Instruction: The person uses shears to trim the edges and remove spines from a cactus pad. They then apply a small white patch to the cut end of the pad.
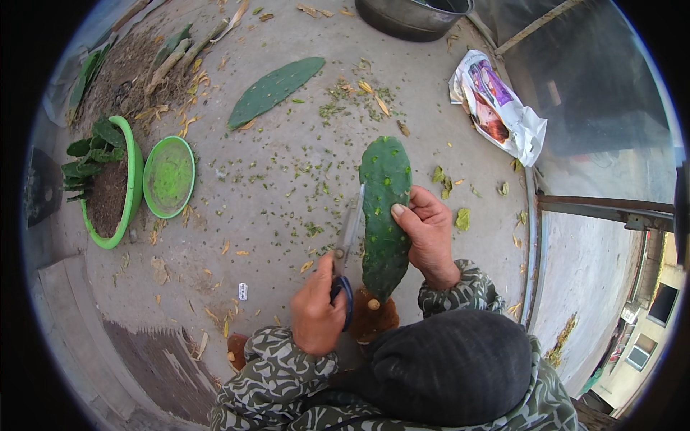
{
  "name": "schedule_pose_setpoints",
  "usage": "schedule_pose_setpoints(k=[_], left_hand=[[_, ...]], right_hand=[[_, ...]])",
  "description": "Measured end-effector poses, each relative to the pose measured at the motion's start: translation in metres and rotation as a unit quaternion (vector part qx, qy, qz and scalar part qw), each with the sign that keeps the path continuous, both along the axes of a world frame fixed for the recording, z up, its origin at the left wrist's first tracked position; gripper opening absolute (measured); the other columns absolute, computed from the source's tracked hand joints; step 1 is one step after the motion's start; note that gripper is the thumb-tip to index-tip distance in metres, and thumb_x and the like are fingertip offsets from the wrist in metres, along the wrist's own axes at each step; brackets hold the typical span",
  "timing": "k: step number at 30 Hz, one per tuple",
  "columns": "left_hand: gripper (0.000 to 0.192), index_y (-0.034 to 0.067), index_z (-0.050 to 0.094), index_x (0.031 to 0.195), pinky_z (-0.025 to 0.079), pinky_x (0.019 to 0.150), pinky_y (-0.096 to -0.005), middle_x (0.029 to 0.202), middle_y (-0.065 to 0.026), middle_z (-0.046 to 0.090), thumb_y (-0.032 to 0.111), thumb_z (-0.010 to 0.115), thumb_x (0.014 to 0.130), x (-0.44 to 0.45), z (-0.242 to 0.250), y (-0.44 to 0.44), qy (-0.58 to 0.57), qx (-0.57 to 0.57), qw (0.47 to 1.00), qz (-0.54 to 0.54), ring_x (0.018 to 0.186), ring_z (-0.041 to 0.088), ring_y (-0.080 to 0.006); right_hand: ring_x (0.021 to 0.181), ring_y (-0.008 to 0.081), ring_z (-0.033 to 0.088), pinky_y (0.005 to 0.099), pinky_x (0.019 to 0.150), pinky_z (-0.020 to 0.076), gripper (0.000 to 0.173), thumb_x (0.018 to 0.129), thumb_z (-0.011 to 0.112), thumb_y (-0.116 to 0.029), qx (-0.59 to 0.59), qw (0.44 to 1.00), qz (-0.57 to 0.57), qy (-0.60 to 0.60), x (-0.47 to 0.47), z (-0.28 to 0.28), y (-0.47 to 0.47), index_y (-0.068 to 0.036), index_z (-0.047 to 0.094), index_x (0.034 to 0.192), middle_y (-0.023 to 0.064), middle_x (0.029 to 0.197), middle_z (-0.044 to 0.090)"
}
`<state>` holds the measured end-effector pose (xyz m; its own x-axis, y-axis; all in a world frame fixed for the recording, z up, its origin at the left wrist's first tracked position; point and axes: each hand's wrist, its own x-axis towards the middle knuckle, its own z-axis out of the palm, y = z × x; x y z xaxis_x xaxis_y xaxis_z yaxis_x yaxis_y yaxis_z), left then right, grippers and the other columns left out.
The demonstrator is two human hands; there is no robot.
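A long green cactus pad (386,215) is held upright in my right hand (431,231), its thumb on the front face and the fingers behind the right edge. Pale green spots dot its surface. My left hand (318,310) grips the dark blue handles of metal scissors (345,242). Their blades point up beside the pad's left edge, the tips by its upper part; whether they touch it I cannot tell. Another large cactus pad (276,92) lies on the concrete floor farther away. Small green trimmings (310,172) are scattered over the floor between the two pads and to the left.
A green pot (135,178) of soil and cactus stands at left, beside a green dish (168,178). A razor blade (243,291) lies on the floor. At upper right are a metal basin (412,21) and a printed plastic bag (493,108). Soil with roots (126,81) lies upper left.
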<state>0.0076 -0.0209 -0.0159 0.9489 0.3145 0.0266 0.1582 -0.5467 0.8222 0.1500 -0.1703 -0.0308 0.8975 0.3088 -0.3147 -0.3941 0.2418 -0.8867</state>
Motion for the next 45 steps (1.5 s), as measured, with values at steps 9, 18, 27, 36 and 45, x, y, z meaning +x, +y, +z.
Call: schedule_pose_setpoints(k=[9, 18, 27, 36, 45], left_hand=[[0.061, -0.003, 0.056, 0.129, 0.049, 0.058, -0.0421, 0.077, -0.0133, 0.056, -0.005, 0.070, 0.070, 0.001, 0.007, 0.028, 0.021, 0.131, 0.991, -0.030, 0.065, 0.059, -0.0323], [0.060, -0.001, 0.056, 0.130, 0.049, 0.056, -0.0433, 0.079, -0.0142, 0.059, -0.003, 0.070, 0.072, 0.003, 0.011, 0.030, 0.016, 0.095, 0.995, -0.039, 0.065, 0.060, -0.0335], [0.060, -0.002, 0.056, 0.131, 0.050, 0.056, -0.0426, 0.080, -0.0143, 0.058, -0.002, 0.070, 0.072, 0.004, 0.007, 0.023, 0.025, 0.139, 0.990, -0.026, 0.065, 0.061, -0.0337], [0.066, -0.006, 0.055, 0.134, 0.049, 0.058, -0.0407, 0.081, -0.0144, 0.056, -0.012, 0.066, 0.069, 0.011, 0.001, 0.028, -0.036, 0.289, 0.956, -0.018, 0.066, 0.059, -0.0310], [0.063, 0.001, 0.058, 0.131, 0.052, 0.062, -0.0370, 0.085, -0.0160, 0.064, -0.013, 0.066, 0.070, 0.013, -0.008, 0.053, 0.014, 0.096, 0.991, -0.089, 0.071, 0.065, -0.0324]], right_hand=[[0.079, 0.0012, 0.056, 0.0182, 0.070, 0.0459, 0.020, 0.091, 0.061, 0.004, -0.017, 1.000, 0.009, 0.013, 0.007, 0.000, -0.009, 0.005, 0.065, 0.111, -0.0009, 0.092, 0.067], [0.075, -0.0009, 0.050, 0.0168, 0.065, 0.0408, 0.019, 0.091, 0.062, 0.001, -0.044, 0.999, 0.022, -0.008, 0.006, 0.002, -0.008, 0.004, 0.065, 0.110, -0.0044, 0.088, 0.063], [0.081, 0.0040, 0.061, 0.0207, 0.072, 0.0505, 0.020, 0.092, 0.059, 0.002, 0.005, 0.999, 0.039, 0.014, 0.010, 0.005, -0.006, 0.006, 0.065, 0.111, 0.0037, 0.097, 0.070], [0.075, 0.0068, 0.065, 0.0223, 0.067, 0.0542, 0.019, 0.091, 0.059, 0.004, 0.053, 0.995, 0.062, 0.057, 0.020, 0.002, -0.009, 0.007, 0.066, 0.108, 0.0072, 0.094, 0.072], [0.078, 0.0092, 0.068, 0.0242, 0.071, 0.0563, 0.023, 0.090, 0.060, 0.004, 0.072, 0.991, 0.092, 0.072, 0.027, 0.000, -0.017, 0.007, 0.065, 0.112, 0.0087, 0.097, 0.073]])
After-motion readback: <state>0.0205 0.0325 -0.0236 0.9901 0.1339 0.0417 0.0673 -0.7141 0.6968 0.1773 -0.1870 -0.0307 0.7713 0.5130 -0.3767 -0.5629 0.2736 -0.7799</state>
